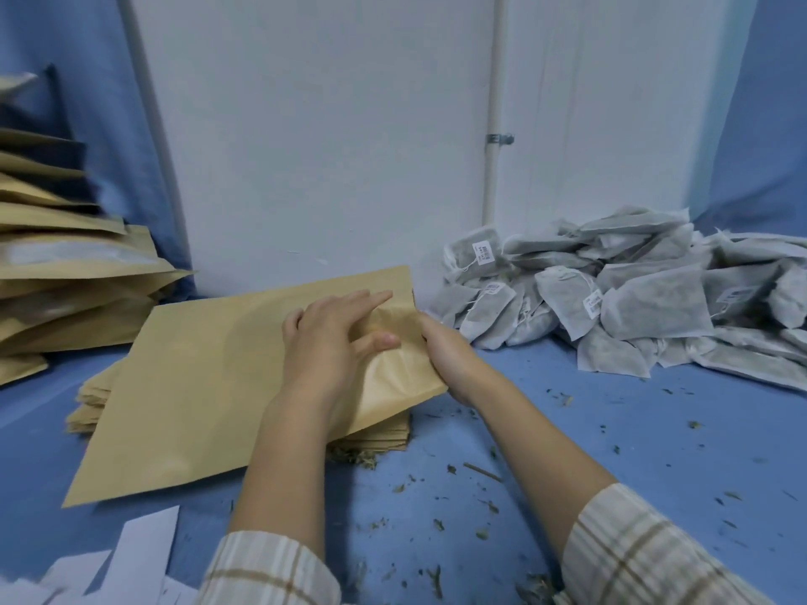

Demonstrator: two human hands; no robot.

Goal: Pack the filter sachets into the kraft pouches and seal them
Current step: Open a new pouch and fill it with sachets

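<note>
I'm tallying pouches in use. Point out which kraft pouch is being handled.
The kraft pouch atop the flat stack, gripped at its right end by both hands, left hand and right hand; the piled pouches lie untouched.

blue tabletop (567,430) | kraft pouch stack (375,438) | sachet heap (633,294) | herb crumbs (480,469)

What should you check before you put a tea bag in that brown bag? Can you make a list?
1. Kraft pouch on top of the flat stack: ok.
2. Left hand holding its mouth end: ok.
3. Right hand gripping that same end: ok.
4. Mouth open wide enough: cannot tell.
5. Filter sachets piled nearby on the right: ok.
6. A sachet in hand: not ok, neither hand holds one.
</note>
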